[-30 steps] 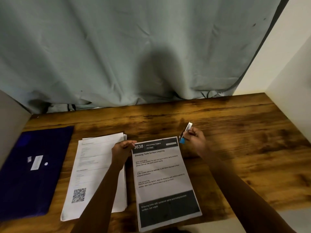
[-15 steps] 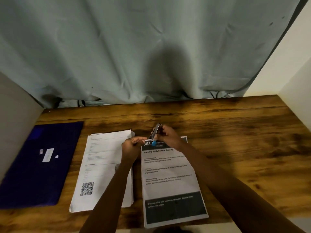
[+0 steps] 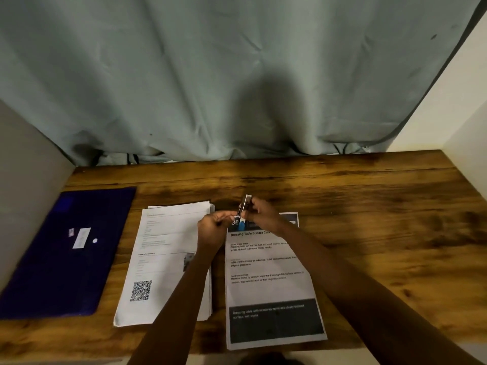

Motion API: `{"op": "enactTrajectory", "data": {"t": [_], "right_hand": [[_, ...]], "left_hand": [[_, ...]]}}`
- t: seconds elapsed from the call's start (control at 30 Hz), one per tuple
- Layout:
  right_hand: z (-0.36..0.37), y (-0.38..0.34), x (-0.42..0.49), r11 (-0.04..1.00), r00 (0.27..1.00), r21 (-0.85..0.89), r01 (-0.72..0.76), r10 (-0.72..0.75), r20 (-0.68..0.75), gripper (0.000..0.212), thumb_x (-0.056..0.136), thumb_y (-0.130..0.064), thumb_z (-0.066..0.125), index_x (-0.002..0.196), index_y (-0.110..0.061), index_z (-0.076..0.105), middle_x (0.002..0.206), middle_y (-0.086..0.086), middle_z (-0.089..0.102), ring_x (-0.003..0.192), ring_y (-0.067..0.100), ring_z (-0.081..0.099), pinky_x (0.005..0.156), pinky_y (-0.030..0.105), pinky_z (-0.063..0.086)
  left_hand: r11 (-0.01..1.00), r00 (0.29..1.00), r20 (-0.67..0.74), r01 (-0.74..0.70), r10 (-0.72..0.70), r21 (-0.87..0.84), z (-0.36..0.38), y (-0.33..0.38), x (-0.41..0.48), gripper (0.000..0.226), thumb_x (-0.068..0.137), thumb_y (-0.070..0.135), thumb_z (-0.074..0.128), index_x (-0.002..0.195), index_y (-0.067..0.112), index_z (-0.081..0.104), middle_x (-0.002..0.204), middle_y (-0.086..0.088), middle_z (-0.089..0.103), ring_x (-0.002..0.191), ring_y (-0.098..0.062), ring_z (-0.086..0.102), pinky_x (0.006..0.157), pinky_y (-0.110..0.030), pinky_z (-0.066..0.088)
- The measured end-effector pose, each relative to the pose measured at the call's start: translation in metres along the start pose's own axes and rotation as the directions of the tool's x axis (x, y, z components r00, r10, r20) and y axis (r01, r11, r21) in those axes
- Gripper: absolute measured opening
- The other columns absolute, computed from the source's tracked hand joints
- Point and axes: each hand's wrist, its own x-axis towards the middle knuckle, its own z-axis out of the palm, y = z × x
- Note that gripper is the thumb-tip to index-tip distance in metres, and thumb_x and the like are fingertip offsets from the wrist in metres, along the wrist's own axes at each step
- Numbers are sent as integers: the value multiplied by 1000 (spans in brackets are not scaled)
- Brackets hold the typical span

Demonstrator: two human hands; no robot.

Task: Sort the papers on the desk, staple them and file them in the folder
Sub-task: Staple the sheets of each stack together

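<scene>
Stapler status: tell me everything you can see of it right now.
The stapler is small and slim, pale and metallic-looking with a bright blue end. It stands tilted, blue end down at the top left corner of the printed sheet, pale end up. The right hand grips its middle. The left hand, fingers curled, sits right beside it; contact is unclear. Whether paper is in its mouth is hidden.

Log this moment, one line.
right hand: grips stapler at top-left corner of printed sheet | left hand: same corner | folder: left of stack
</scene>
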Motion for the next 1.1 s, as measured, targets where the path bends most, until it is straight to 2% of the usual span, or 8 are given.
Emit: {"op": "enactTrajectory", "data": {"t": [0.17,0.3,0.5,0.73,0.8,0.9,1.03,1.1], "right_hand": [[0,3,-2,999,999,41,-16,17,-31,33,92,-10,58,124,-9,54,123,8,58,113,20,55,82,25,49],[3,5,-2,998,999,54,-21,23,-25,32,91,-11,59,123,-11,54,123,9,59,112,21,57,86,30,52],[8,6,-2,999,997,28,18,-16,-78,26,90,-9,59,116,-8,57,114,10,63,105,20,59,91,38,52],[9,13,-3,996,997,82,46,-40,-72,26,89,-10,61,115,-7,57,115,11,63,109,23,60,90,39,53],[6,13,-5,990,998,132,57,-51,-43,29,89,-9,61,118,-8,56,117,8,62,109,20,59,86,33,54],[-1,7,-10,981,993,173,93,-79,-84,29,91,-8,58,120,-11,55,109,-3,60,99,7,57,75,16,47],[-24,4,-14,979,935,-2,203,-195,-297,27,92,-19,59,118,-11,57,104,-4,62,97,13,61,76,17,45],[-41,11,-15,970,925,-205,128,-191,-328,32,93,-27,58,122,-15,56,100,-6,61,91,11,61,75,18,47]], "left_hand": [[994,990,105,97,-92,-44,-1,-4,-5,27,81,21,74,107,16,68,97,7,71,87,-6,67,73,-16,53],[993,983,149,115,-111,-22,2,-6,-14,25,78,18,76,101,18,68,93,2,72,85,-13,70,76,-30,58],[998,996,77,51,-54,42,10,1,-20,19,84,18,70,102,13,66,89,2,68,80,-12,66,73,-25,55],[993,988,102,118,-114,-30,6,-7,-19,21,80,16,75,99,20,66,87,6,69,78,-4,66,68,-16,54],[981,978,133,174,-162,-88,4,-10,-19,27,77,13,77,102,19,67,88,6,71,79,-4,68,70,-19,57],[963,964,154,236,-215,-132,4,-16,-19,27,79,13,75,104,16,66,96,-5,72,86,-19,71,77,-33,59],[962,965,84,255,-247,-102,7,-20,-18,13,87,16,67,99,14,65,93,-4,70,83,-20,69,79,-35,58],[969,971,56,235,-231,-76,8,-21,-17,8,89,19,66,96,16,65,91,-2,70,81,-20,69,78,-34,58]]}}
